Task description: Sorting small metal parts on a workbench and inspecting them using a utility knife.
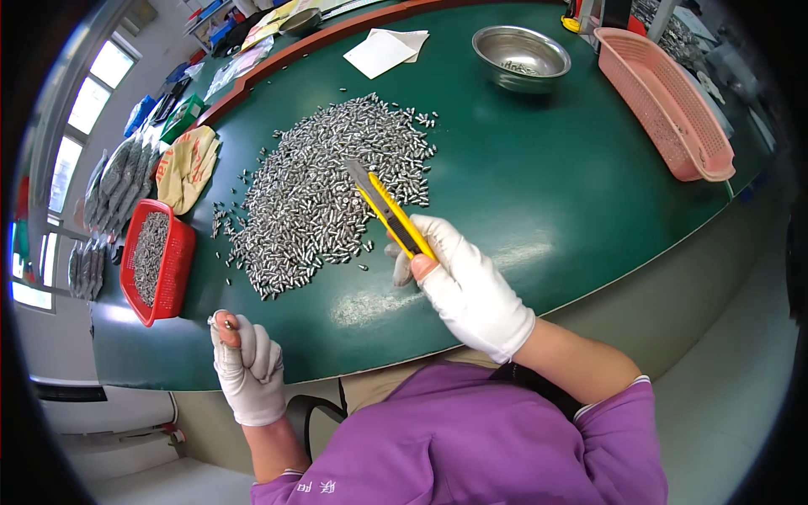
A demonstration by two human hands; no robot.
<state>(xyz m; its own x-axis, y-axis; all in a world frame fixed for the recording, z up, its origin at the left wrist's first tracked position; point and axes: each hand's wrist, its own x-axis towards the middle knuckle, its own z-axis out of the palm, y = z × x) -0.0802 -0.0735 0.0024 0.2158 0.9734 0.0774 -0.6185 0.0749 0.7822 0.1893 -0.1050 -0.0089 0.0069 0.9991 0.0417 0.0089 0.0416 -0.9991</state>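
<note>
A big heap of small silver metal pins (337, 185) is spread over the green table (539, 177). My right hand (463, 282), in a white glove, grips a yellow utility knife (387, 210) whose blade tip rests over the heap's right part. My left hand (244, 362), also gloved, hovers near the table's front edge and pinches one small metal pin (225, 322) between thumb and fingertips.
A red basket (156, 261) with more pins stands at the left. At the back sit a steel bowl (520, 55), a pink basket (665, 101), white paper (383, 50) and a folded yellow cloth (187, 167). Bags of parts lie far left.
</note>
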